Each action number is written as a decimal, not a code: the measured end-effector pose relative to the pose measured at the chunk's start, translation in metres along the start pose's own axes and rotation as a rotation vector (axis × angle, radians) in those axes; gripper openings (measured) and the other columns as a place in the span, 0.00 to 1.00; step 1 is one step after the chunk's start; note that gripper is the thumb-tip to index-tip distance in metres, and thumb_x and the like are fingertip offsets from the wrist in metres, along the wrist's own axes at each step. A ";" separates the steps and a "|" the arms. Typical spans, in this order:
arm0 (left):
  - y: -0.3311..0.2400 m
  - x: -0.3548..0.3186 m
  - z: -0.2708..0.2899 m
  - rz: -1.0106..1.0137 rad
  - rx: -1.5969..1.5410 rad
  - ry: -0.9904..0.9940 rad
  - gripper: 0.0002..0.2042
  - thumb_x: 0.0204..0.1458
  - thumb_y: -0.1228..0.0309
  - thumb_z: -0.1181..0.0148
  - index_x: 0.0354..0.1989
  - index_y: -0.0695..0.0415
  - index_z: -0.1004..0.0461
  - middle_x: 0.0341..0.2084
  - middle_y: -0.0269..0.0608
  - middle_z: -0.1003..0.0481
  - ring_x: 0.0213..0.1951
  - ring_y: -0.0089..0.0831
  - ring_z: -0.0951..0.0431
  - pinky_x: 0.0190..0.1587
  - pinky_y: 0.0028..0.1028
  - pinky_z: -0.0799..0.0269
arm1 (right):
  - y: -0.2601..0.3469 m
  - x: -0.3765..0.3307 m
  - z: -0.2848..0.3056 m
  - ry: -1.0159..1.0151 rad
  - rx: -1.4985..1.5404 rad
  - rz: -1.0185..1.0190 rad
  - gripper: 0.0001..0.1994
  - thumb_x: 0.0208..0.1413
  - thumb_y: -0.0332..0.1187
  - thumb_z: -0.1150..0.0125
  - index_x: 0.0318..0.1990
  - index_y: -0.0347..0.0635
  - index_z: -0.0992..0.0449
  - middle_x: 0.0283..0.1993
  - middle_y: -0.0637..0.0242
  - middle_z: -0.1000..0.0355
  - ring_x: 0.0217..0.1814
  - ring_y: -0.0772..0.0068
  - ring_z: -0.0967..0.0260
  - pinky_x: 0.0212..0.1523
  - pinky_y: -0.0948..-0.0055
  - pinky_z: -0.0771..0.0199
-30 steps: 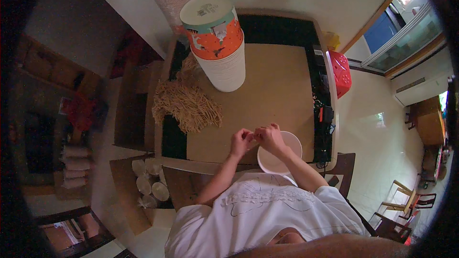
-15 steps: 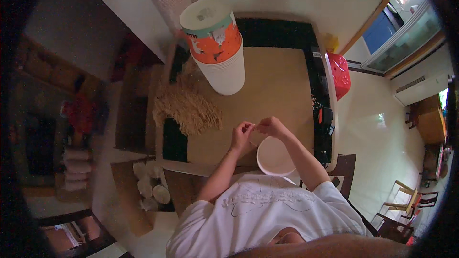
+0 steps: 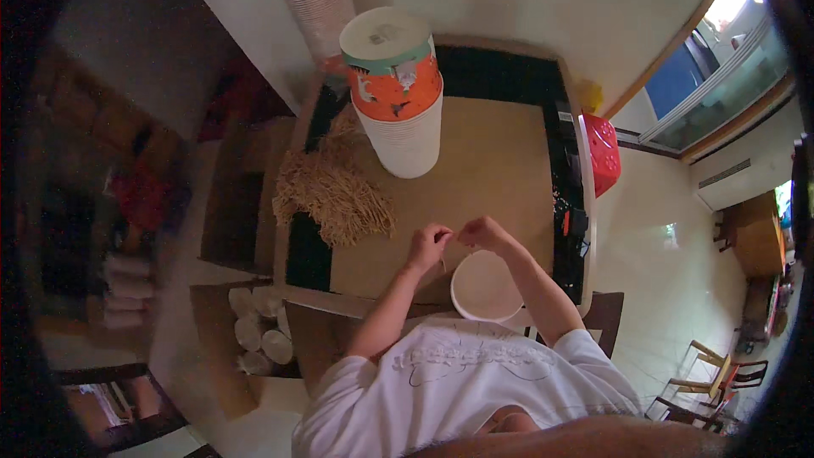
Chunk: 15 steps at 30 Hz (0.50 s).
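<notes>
My left hand (image 3: 426, 246) and my right hand (image 3: 482, 233) meet above the table, pinching a thin pale string (image 3: 454, 248) between their fingertips. Just below them sits a white round bowl (image 3: 485, 287) near the table's front edge. A heap of tan raffia-like fibre (image 3: 332, 197) lies to the left of my left hand. The string is small and hard to make out.
A tall stack of white paper cups topped by an orange patterned one (image 3: 398, 89) stands at the back of the brown table (image 3: 500, 161). A red plastic stool (image 3: 603, 153) stands at the right. Several white cups (image 3: 259, 335) sit low at the left.
Both hands have lifted away from the bowl's rim and moved slightly up the table, staying close together. The bowl now shows whole below them.
</notes>
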<state>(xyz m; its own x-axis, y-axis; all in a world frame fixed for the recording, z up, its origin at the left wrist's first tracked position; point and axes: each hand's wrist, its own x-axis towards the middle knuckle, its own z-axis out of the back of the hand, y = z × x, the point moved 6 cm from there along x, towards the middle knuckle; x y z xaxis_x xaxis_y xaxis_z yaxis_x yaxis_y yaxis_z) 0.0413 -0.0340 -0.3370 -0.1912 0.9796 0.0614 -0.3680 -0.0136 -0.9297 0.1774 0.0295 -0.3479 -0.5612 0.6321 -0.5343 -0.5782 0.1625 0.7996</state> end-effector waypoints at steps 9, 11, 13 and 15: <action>0.060 0.005 -0.007 -0.037 0.260 -0.211 0.04 0.38 0.70 0.44 0.18 0.56 0.28 0.21 0.41 0.29 0.26 0.39 0.28 0.29 0.33 0.32 | 0.017 -0.015 -0.007 0.233 0.148 0.237 0.05 0.39 0.32 0.41 0.24 0.41 0.25 0.19 0.72 0.31 0.22 0.83 0.38 0.25 0.78 0.37; 0.072 -0.001 -0.013 0.054 0.304 -0.161 0.04 0.37 0.69 0.44 0.18 0.55 0.28 0.21 0.41 0.29 0.26 0.39 0.28 0.30 0.33 0.32 | 0.015 -0.021 -0.001 0.175 -0.387 0.056 0.05 0.39 0.32 0.41 0.23 0.41 0.25 0.20 0.71 0.30 0.23 0.83 0.37 0.27 0.78 0.36; 0.077 -0.006 -0.020 0.143 0.347 -0.106 0.05 0.37 0.68 0.44 0.18 0.55 0.28 0.22 0.41 0.29 0.27 0.39 0.28 0.31 0.33 0.33 | 0.006 -0.014 0.000 0.217 -0.387 0.127 0.06 0.39 0.33 0.41 0.23 0.41 0.25 0.20 0.70 0.30 0.24 0.82 0.37 0.27 0.77 0.36; 0.068 -0.008 -0.032 0.170 0.381 0.046 0.06 0.36 0.66 0.44 0.20 0.54 0.27 0.21 0.42 0.29 0.29 0.37 0.28 0.32 0.33 0.33 | -0.012 -0.008 0.004 0.247 -0.385 0.196 0.06 0.39 0.34 0.40 0.23 0.41 0.25 0.21 0.70 0.29 0.25 0.82 0.36 0.27 0.77 0.35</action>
<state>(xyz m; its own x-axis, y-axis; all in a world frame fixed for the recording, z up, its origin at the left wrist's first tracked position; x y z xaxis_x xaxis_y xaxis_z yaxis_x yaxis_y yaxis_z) 0.0471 -0.0366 -0.4127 -0.2410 0.9647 -0.1058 -0.6462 -0.2409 -0.7242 0.1916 0.0260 -0.3523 -0.7775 0.4171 -0.4706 -0.5988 -0.2624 0.7567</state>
